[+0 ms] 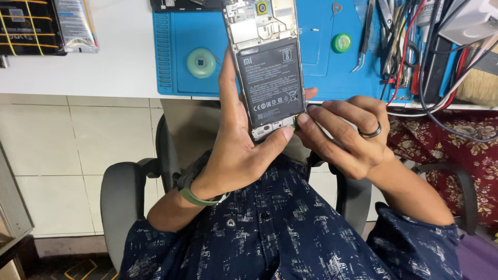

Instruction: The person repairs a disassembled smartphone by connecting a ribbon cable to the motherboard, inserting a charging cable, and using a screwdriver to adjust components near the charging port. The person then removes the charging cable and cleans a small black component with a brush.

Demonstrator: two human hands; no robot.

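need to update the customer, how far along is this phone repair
Done: the phone has its back cover off, battery and boards exposed. In hand: left hand holds it up while right hand fingertips pick at its lower right corner. Left: the battery sits in place; no cover fitted.

Blue mat (321, 78) on white desk (119, 62); tweezers (365, 39), green round tin (342, 42), cables (446, 83).

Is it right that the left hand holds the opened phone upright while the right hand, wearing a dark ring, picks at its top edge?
Not quite. The head view shows the right hand, with its dark ring, picking at the bottom edge of the opened phone, not the top. The rest stands: the left hand holds the phone upright.
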